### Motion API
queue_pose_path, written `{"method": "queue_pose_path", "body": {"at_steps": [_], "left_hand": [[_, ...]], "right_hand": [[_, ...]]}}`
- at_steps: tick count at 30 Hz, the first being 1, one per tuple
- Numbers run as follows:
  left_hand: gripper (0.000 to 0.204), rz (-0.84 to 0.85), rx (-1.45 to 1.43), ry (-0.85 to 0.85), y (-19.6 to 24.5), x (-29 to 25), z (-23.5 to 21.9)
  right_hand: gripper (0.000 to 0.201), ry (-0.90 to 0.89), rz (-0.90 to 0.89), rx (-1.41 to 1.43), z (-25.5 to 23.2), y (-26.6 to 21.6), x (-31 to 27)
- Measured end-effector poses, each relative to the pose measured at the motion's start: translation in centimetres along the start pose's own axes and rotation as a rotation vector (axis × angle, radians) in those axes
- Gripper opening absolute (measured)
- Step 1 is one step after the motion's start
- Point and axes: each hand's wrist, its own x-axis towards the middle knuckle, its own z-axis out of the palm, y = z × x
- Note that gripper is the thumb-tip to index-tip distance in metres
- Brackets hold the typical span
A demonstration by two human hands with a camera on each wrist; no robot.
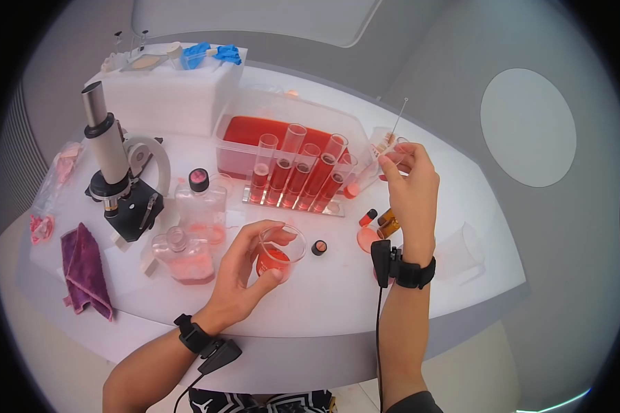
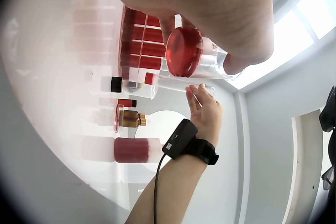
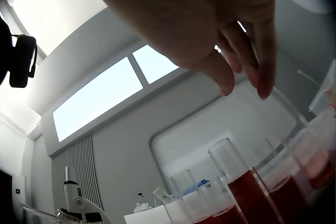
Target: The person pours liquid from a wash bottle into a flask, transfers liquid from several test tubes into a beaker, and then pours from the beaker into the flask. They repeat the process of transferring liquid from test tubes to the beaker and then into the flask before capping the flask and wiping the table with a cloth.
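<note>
My left hand (image 1: 244, 275) grips a clear glass beaker (image 1: 282, 246) with red liquid in its bottom, raised over the front of the table. In the left wrist view the beaker's red base (image 2: 184, 51) shows beneath the fingers. My right hand (image 1: 412, 189) pinches the top of a clear test tube (image 2: 178, 83) between thumb and fingers. That tube slants beside the rack, a little red at its lower end. Left of it, a clear rack (image 1: 293, 204) holds several test tubes (image 1: 300, 177) of red liquid.
Behind the rack sits a plastic tub (image 1: 227, 153) of red liquid. A microscope (image 1: 120, 172), two clear bottles (image 1: 200, 199) and a purple cloth (image 1: 86, 268) are on the left. A small cap (image 1: 319, 247) lies mid-table, an amber bottle (image 1: 388, 224) beneath my right forearm.
</note>
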Motion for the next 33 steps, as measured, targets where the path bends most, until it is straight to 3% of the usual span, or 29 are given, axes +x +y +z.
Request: {"method": "queue_pose_path", "body": {"at_steps": [11, 29, 33], "left_hand": [[0.062, 0.002, -0.003, -0.004, 0.0, 0.0, 0.2], [0.064, -0.028, 0.016, -0.018, -0.4, 0.0, 0.4], [0.064, -0.036, 0.011, -0.021, -0.5, 0.1, 0.4]], "right_hand": [[0.030, -0.053, -0.048, 0.030, 1.7, 0.3, -0.4], [0.047, 0.063, -0.004, -0.061, 4.0, 2.4, 0.1], [0.052, -0.046, 0.023, -0.084, 4.7, 3.7, -0.1]]}}
